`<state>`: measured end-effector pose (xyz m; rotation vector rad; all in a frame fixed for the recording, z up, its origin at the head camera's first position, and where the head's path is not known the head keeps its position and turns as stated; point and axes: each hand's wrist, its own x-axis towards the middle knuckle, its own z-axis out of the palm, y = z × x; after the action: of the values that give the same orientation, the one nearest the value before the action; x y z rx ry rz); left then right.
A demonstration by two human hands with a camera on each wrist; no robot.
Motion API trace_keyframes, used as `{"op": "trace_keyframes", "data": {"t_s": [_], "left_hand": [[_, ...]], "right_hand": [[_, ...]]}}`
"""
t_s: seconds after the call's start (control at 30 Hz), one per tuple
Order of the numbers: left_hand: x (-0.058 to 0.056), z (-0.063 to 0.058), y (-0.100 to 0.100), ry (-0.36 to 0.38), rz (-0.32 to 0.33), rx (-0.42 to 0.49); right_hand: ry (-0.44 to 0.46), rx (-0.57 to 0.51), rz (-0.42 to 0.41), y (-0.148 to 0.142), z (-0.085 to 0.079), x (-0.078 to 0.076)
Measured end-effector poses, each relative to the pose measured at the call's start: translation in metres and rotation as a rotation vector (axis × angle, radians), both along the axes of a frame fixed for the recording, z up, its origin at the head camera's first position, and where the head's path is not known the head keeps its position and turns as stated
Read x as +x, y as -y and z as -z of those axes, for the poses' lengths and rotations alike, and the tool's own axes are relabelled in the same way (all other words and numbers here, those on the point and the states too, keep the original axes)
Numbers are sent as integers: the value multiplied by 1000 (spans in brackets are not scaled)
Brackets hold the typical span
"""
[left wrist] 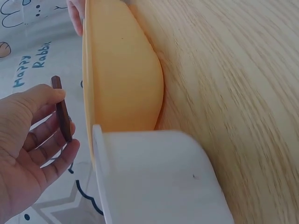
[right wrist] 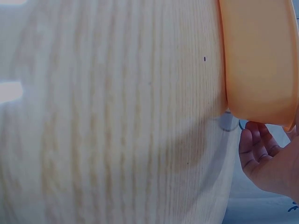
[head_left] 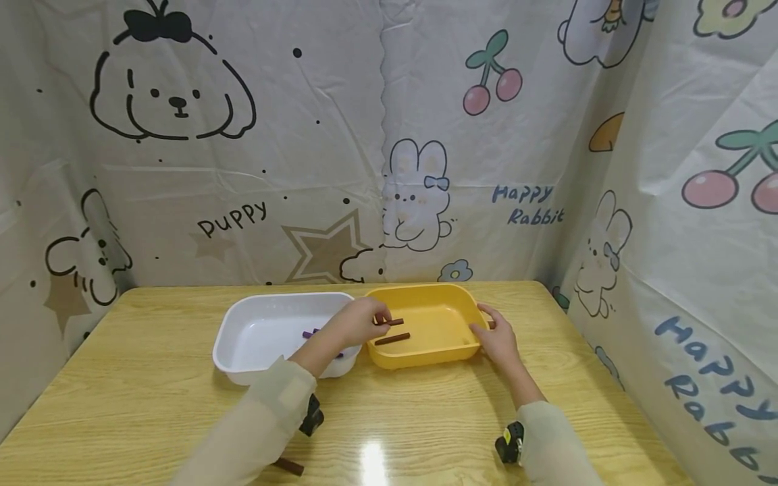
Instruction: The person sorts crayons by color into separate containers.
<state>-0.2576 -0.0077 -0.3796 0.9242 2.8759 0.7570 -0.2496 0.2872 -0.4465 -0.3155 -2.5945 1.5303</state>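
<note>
My left hand (head_left: 363, 320) pinches a short dark-brown stick (left wrist: 62, 112) between thumb and fingers. In the head view it hovers over the left end of a yellow plastic tray (head_left: 425, 360). A second brown stick (head_left: 392, 339) lies inside that tray, just below the hand. At the tray's right end my right hand (head_left: 500, 339) grips the rim, thumb over the inner side and fingers outside. In the right wrist view its fingers (right wrist: 259, 151) curl against the tray's end wall. Left of the yellow tray stands a white tray (head_left: 243, 344), partly behind my left forearm.
Several purple sticks (head_left: 308, 334) lie in the white tray, partly hidden by the left arm. Another brown stick (head_left: 288, 466) rests on the wooden table (head_left: 413, 418) near the left sleeve. A printed cloth (head_left: 328, 162) hangs behind and along the sides of the table.
</note>
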Motion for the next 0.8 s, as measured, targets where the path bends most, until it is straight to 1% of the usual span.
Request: {"op": "trace_keyframes", "data": {"t_s": [0.13,0.2,0.3,0.53,0.8], "left_hand": [[-2,2,-8,-7,30,4],[-2,4,-11,5,45,12],[-3,6,-17,19,49,15],[-7,12,-22,40,32,12],[-14,15,-25,73,-10,8]], "right_hand": [[5,6,2,0,0,0],[0,20,1,0,0,0],[-7,34,-4,0,0,-1],[-8,33,-12,-1,0,-2],[-20,35,-7,-1,0,-2]]}}
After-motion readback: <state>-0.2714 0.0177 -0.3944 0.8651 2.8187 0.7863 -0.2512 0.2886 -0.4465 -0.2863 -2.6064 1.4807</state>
